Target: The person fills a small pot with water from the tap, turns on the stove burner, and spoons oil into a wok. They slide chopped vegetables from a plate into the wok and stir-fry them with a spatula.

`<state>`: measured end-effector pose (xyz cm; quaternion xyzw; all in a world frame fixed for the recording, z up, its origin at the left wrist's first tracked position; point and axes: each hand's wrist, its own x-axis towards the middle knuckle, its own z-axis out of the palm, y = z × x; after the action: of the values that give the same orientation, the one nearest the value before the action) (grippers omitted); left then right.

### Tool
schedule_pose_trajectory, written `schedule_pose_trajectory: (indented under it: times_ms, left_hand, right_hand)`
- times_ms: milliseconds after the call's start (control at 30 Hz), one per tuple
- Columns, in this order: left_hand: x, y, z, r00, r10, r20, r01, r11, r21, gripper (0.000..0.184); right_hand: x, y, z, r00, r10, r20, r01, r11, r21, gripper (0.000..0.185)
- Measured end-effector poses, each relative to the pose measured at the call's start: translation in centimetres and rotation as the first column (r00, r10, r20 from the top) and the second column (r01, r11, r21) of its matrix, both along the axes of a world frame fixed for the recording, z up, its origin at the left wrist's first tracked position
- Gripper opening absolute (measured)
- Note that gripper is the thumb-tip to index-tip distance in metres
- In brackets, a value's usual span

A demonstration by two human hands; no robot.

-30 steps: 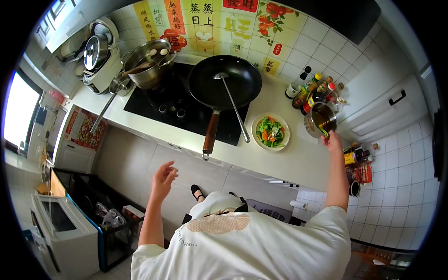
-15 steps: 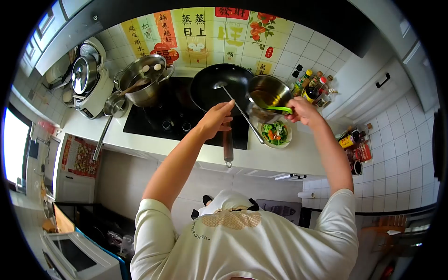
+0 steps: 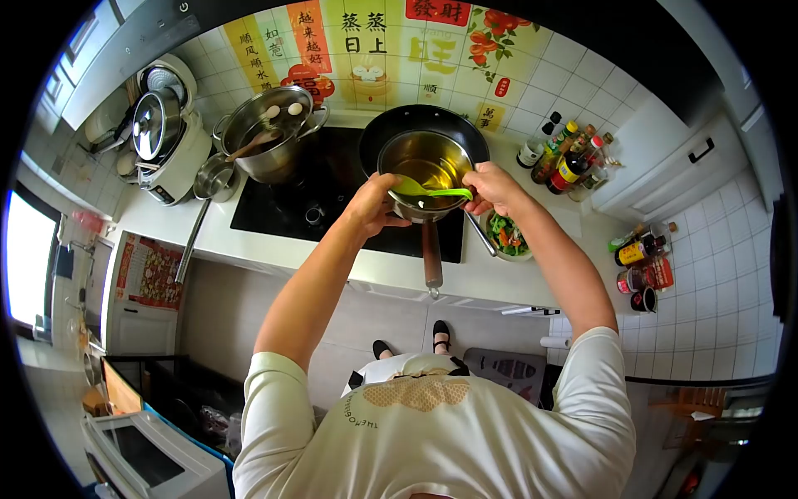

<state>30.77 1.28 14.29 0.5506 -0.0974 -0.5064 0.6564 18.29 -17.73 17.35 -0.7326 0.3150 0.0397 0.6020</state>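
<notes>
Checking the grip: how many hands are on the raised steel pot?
2: left hand at the left side of the steel pot, right hand at its right rim. Some fingers are hidden.

Bowl [image 3: 407, 147] over wok [image 3: 424, 116], spoon [image 3: 449, 193] in bowl, pot [image 3: 284, 163] left of wok, plate [image 3: 519, 257] right, bottles [image 3: 567, 166] behind plate

Your left hand [image 3: 374, 202] and right hand [image 3: 494, 190] hold a metal pot [image 3: 420, 143] of yellow liquid [image 3: 439, 173], green spoon [image 3: 428, 193] inside, above the wok [image 3: 397, 126], whose handle [image 3: 431, 254] points toward the counter's [image 3: 524, 279] front edge.
</notes>
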Motion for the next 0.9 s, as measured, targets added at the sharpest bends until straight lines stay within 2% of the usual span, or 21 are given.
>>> schedule_pose_trajectory:
  times_ms: [33,67,100,167,233,333,433,500,567,633,667,733,767,867,900]
  left_hand:
    - [-0.1,0.0,-0.1,0.997,0.069,-0.019,-0.069,0.998,0.002,0.040]
    - [-0.1,0.0,-0.3,0.997,0.079,-0.018,-0.079,0.997,0.006,0.040]
    - [-0.1,0.0,-0.6,0.993,0.116,-0.030,-0.116,0.993,0.006,0.039]
    - [0.4,-0.1,-1.0,0.986,0.164,-0.033,-0.164,0.986,0.001,0.038]
    - [0.4,-0.1,-1.1,0.969,0.236,-0.065,-0.238,0.971,-0.018,0.038]
    - [0.0,-0.3,-0.5,0.949,0.315,0.008,-0.314,0.949,-0.039,0.038]
    - [0.3,-0.2,-0.3,0.937,0.348,-0.018,-0.349,0.936,-0.045,0.038]
    - [0.2,0.0,-0.1,0.923,0.384,0.009,-0.383,0.923,-0.031,0.039]
    - [0.3,-0.1,-0.3,0.908,0.418,0.030,-0.417,0.909,-0.021,0.039]
    - [0.8,0.1,-0.8,0.910,0.414,0.008,-0.414,0.910,-0.011,0.041]
    - [1.0,0.2,-1.1,0.907,0.421,0.005,-0.421,0.907,-0.008,0.041]
    - [0.6,0.3,-0.6,0.907,0.419,0.044,-0.418,0.908,-0.045,0.043]
    - [0.6,0.3,-0.5,0.906,0.422,0.041,-0.421,0.906,-0.044,0.043]
    - [0.7,0.3,-0.4,0.901,0.431,0.043,-0.429,0.902,-0.045,0.045]
    - [0.9,0.2,-0.5,0.902,0.430,0.043,-0.430,0.903,-0.022,0.051]
  right_hand:
    - [0.0,0.5,0.2,0.999,0.000,0.044,0.002,0.999,-0.051,0.037]
    - [-0.2,1.3,0.3,0.994,-0.061,0.086,0.074,0.986,-0.147,0.053]
    - [-0.3,1.6,0.7,0.995,-0.051,0.087,0.063,0.988,-0.144,0.053]
    - [-0.3,1.9,1.7,0.991,0.086,0.098,-0.051,0.947,-0.318,0.062]
    - [0.1,2.3,1.7,0.983,0.180,0.031,-0.165,0.947,-0.274,0.050]
    - [1.7,1.5,0.6,0.965,0.235,0.113,-0.189,0.930,-0.314,0.040]
    - [2.7,1.1,2.0,0.961,0.214,0.174,-0.133,0.912,-0.387,0.029]
    - [3.0,0.7,2.9,0.945,0.272,0.183,-0.118,0.803,-0.584,0.022]
    - [3.9,-0.1,1.9,0.933,0.287,0.218,-0.118,0.815,-0.568,0.021]
    - [4.7,-0.7,1.2,0.931,0.144,0.335,-0.069,0.972,-0.226,0.022]
    - [4.9,-1.2,0.9,0.931,0.150,0.332,-0.077,0.972,-0.224,0.022]
    - [5.1,-1.9,0.5,0.927,0.085,0.365,-0.062,0.995,-0.074,0.021]
    - [5.1,-2.2,0.5,0.928,0.088,0.362,-0.066,0.995,-0.073,0.021]
    - [5.2,-2.9,0.8,0.927,0.019,0.375,-0.050,0.996,0.071,0.017]
    - [5.3,-3.1,0.9,0.927,0.020,0.374,-0.050,0.996,0.071,0.017]
